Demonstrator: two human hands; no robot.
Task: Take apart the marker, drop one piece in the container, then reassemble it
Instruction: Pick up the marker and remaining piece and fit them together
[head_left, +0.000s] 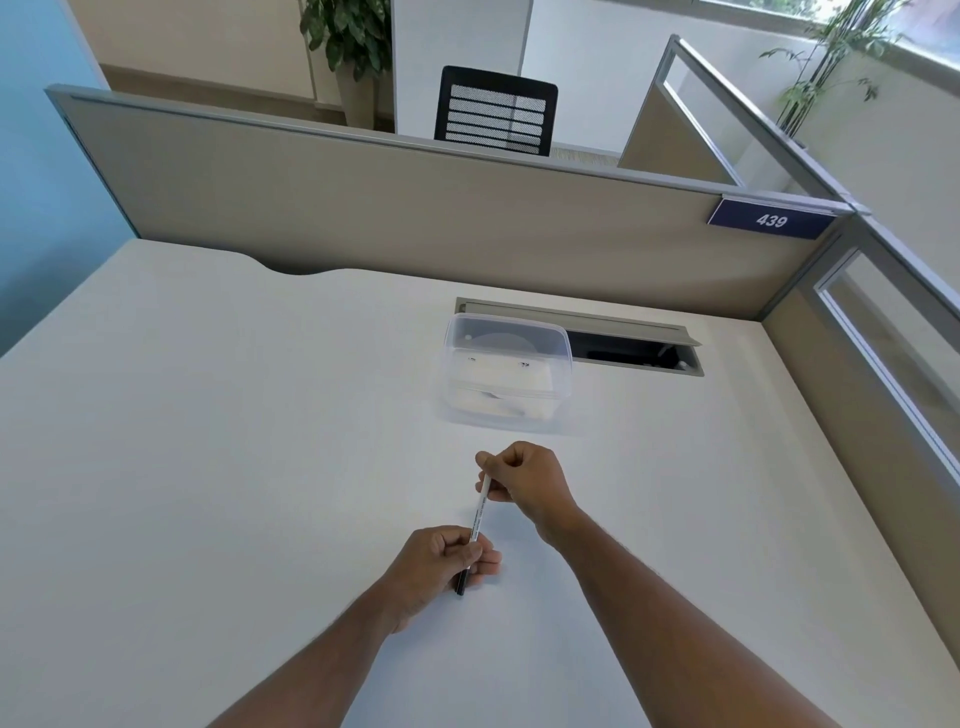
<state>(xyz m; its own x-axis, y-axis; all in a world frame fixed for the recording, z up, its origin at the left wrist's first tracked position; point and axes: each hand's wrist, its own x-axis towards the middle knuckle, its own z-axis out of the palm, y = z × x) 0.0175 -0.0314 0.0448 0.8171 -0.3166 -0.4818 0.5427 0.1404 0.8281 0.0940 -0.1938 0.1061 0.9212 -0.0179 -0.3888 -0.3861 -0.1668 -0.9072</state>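
Observation:
A thin white marker (479, 512) with a black end is held slantwise above the white desk (208, 441) between both hands. My right hand (524, 480) pinches its far white end. My left hand (441, 564) grips its near part, and the black end sticks out below the fingers. The marker looks to be in one piece. A clear plastic container (506, 371) without a lid stands on the desk just beyond my right hand. Whether anything lies inside it I cannot tell.
An open cable slot (631, 348) with a raised grey flap sits in the desk right behind the container. Beige partition walls (415, 208) close the desk at the back and on the right. A black chair (496, 111) stands beyond the partition.

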